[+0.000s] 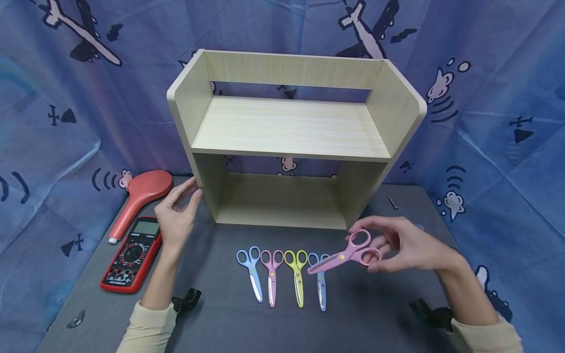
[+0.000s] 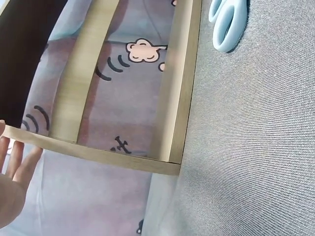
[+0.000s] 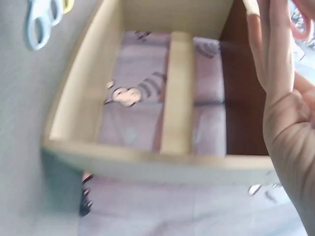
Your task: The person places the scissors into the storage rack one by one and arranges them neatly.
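Note:
My right hand [image 1: 403, 242] holds a pair of pink scissors [image 1: 350, 252] by the handle loops, blades pointing left, in front of a pale wooden two-tier shelf [image 1: 291, 127]. At the shelf's left side panel, my left hand [image 1: 175, 218] touches the wood with its fingertips; fairly straight fingers [image 2: 19, 167] show against the panel in the left wrist view. In a row before the shelf lie light blue scissors [image 1: 252, 269], another pink pair [image 1: 271, 277], yellow scissors [image 1: 297, 279] and a darker blue pair [image 1: 321, 289], loops toward the shelf. The held blades overlap that last pair in the head view.
Left of the shelf lie a red paddle-shaped tool [image 1: 147, 189] and a red-and-black multimeter [image 1: 132, 255]. A small metal piece [image 1: 76, 319] is at the front left, and a screw [image 1: 393, 203] lies right of the shelf. Patterned blue cloth [image 1: 499, 122] hangs around the grey table [image 1: 247, 333].

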`<state>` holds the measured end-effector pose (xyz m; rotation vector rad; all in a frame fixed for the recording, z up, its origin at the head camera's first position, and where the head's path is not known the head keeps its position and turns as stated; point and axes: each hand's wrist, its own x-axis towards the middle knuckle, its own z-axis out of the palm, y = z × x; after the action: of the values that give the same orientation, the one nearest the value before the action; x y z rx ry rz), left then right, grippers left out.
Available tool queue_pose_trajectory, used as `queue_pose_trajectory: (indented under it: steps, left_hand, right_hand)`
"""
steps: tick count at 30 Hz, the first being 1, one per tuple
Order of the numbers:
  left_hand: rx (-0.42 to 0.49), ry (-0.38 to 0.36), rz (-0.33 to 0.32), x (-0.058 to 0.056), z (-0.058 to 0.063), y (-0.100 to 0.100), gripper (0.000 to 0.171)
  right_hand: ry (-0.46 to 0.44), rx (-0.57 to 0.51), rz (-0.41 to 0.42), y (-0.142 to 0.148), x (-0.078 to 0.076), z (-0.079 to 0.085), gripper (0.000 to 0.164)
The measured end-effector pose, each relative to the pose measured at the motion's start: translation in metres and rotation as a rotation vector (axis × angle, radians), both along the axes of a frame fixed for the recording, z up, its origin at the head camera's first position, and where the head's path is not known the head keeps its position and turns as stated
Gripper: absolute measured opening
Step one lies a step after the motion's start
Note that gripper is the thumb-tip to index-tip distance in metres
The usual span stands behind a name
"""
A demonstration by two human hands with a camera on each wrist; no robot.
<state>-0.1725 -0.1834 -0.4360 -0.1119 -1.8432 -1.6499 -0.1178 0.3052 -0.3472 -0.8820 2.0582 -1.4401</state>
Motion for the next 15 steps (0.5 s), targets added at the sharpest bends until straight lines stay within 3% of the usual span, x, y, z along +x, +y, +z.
queue_pose_trajectory:
  steps: [8, 15]
  left_hand:
    - [-0.004, 0.000, -0.005, 0.000, 0.000, -0.001, 0.035]
    - [-0.004, -0.004, -0.005, 0.000, 0.000, 0.000, 0.035]
  right_hand:
    - [0.281, -0.099, -0.095, -0.036, -0.003, 0.028, 0.074]
    - [0.404, -0.218, -0.139, -0.065, -0.016, 0.051, 0.073]
